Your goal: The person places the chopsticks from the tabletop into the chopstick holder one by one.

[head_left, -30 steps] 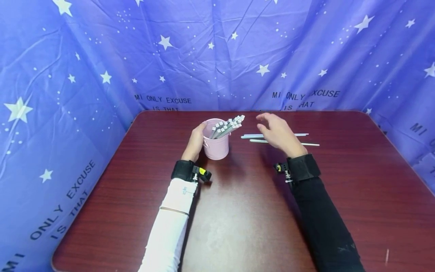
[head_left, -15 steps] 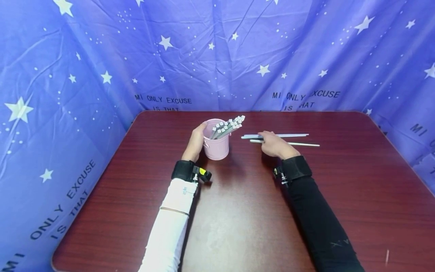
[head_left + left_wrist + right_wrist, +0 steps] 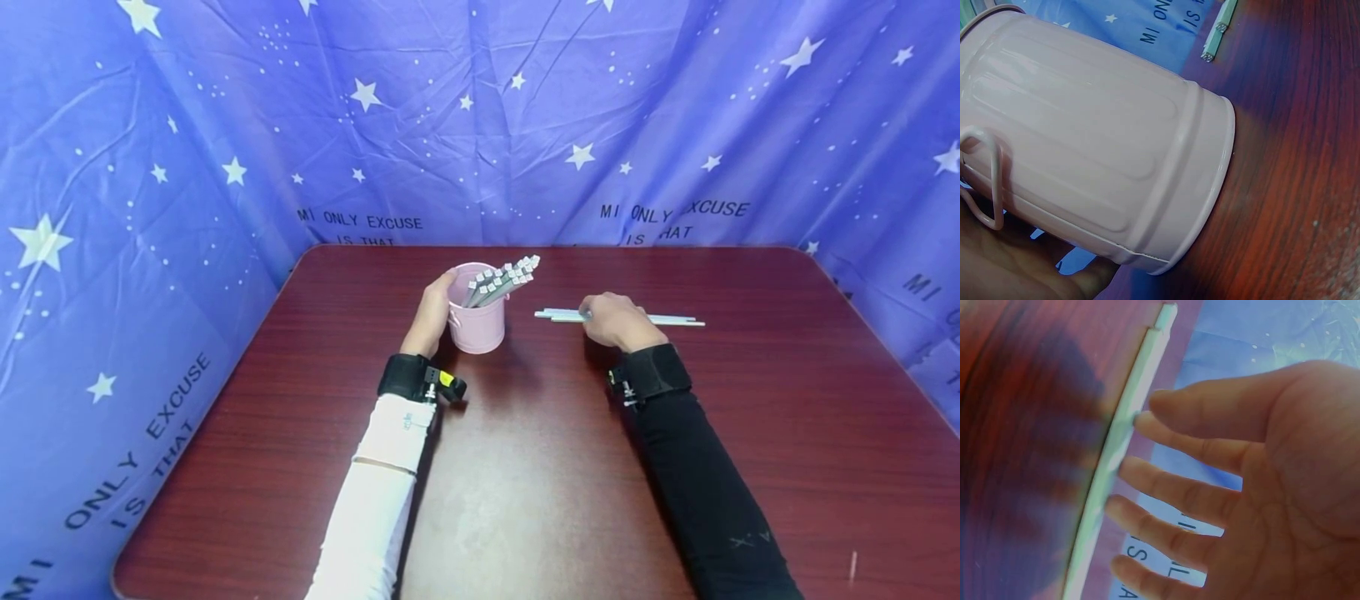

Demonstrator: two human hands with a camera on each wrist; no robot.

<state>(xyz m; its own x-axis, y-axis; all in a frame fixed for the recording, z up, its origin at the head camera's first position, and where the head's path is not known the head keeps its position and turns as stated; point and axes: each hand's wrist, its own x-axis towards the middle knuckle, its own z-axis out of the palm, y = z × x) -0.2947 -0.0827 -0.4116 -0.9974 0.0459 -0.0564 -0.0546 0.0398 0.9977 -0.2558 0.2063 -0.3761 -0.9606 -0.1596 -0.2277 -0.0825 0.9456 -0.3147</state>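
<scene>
In the head view, a pale pink metal bucket (image 3: 478, 332) stands upright on the table. A bundle of pale green chopsticks (image 3: 512, 280) with white square ends leans right inside it. My left hand (image 3: 429, 317) holds the bucket's left side, its thumb at the rim; the left wrist view shows fingers (image 3: 1016, 269) below the side handle. On the right, my right hand (image 3: 617, 322) lies over a few loose chopsticks (image 3: 561, 316). The right wrist view shows its spread fingertips (image 3: 1129, 465) touching the loose chopsticks (image 3: 1138, 381), with the thumb raised off them.
Dark red wood-grain table (image 3: 495, 467) with rounded corners lies beneath everything. A blue star-printed curtain (image 3: 465, 150) hangs behind and around its sides. Near the right front is a small pale mark (image 3: 853, 567).
My right hand has come down onto the loose chopsticks. They have shifted toward me and now lie closer together. My left hand and the bucket stay in place.
</scene>
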